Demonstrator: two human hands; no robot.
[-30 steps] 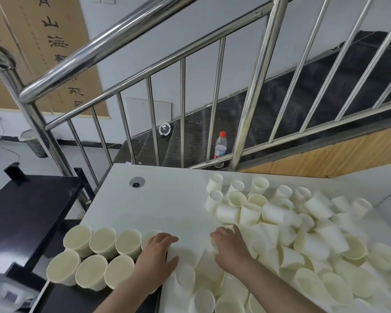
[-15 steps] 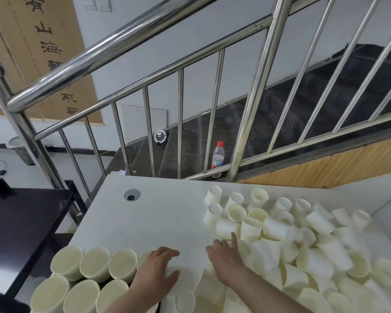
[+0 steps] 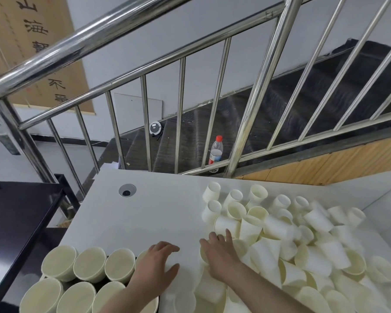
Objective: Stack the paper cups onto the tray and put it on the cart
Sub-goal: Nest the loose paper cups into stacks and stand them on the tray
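— Behind the white desk?
— Steel stair railing, dark stairs, pale grey wall.
— Elsewhere?
— Calligraphy scroll at left; plastic bottle and a round device stood on the steps.
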